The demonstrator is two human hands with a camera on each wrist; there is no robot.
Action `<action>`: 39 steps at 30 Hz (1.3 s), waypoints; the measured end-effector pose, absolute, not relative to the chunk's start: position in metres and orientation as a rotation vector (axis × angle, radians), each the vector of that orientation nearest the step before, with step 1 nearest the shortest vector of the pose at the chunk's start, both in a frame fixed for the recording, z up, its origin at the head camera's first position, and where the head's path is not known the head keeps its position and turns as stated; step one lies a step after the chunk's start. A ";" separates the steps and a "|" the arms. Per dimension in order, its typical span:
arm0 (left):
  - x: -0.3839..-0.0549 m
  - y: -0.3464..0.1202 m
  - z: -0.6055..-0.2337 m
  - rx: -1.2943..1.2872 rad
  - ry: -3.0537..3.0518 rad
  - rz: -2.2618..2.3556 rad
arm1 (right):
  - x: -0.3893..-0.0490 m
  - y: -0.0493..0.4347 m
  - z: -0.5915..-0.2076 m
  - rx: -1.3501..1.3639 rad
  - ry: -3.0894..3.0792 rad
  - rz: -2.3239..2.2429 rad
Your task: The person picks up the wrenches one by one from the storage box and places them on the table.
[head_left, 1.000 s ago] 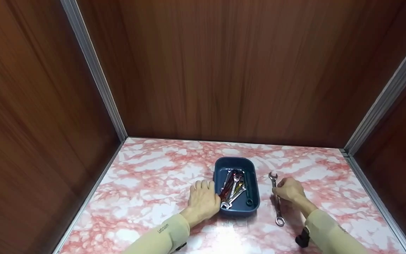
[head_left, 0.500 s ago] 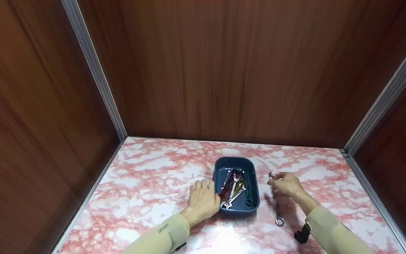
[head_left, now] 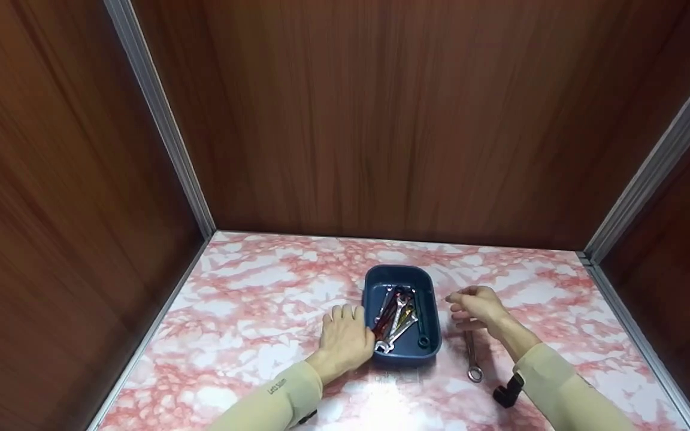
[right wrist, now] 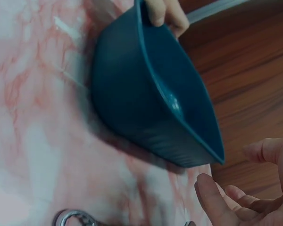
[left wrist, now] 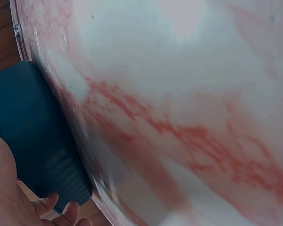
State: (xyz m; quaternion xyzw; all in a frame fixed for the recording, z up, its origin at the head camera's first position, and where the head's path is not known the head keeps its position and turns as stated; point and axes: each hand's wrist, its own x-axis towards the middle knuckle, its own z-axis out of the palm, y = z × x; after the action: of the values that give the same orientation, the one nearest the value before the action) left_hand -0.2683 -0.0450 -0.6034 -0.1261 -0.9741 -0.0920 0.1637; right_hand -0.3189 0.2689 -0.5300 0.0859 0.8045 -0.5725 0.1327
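Note:
A dark blue plastic bin (head_left: pixel 406 361) stands on the marbled tabletop, with several wrenches inside. Among them are a silver combination wrench (head_left: pixel 403 331), a dark green wrench (head_left: pixel 421 320) and a red one (head_left: pixel 385 320). My left hand (head_left: pixel 345 340) grips the bin's left wall, its thumb over the rim, as the right wrist view also shows. Right of the bin, a larger silver combination wrench (head_left: pixel 471 353) lies on the table, ring end towards me. Above its far end, my right hand (head_left: pixel 481 308) holds nothing, fingers parted; it hides the wrench's open end.
The pink-and-white tabletop (head_left: pixel 249 311) is bounded by brown wood-grain panels (head_left: pixel 345 120) at the back and both sides. Metal rails (head_left: pixel 168 126) run up the corners. A black wrist mount (head_left: pixel 508 392) hangs below my right sleeve.
My right hand has let go of the large wrench, leaving it on the table, and has shifted slightly away and left with fingers opening. The left hand and bin stay put.

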 end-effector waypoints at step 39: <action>-0.269 -0.044 -0.600 -0.359 -2.831 -0.279 | -0.324 0.186 -0.527 0.212 2.272 -1.662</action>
State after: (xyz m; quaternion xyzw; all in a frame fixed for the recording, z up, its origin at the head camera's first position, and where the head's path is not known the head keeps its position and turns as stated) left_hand -0.2691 -0.0440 -0.6001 -0.1241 -0.9781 -0.0964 0.1368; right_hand -0.3239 0.1856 -0.5268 0.0741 0.7945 -0.5814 0.1587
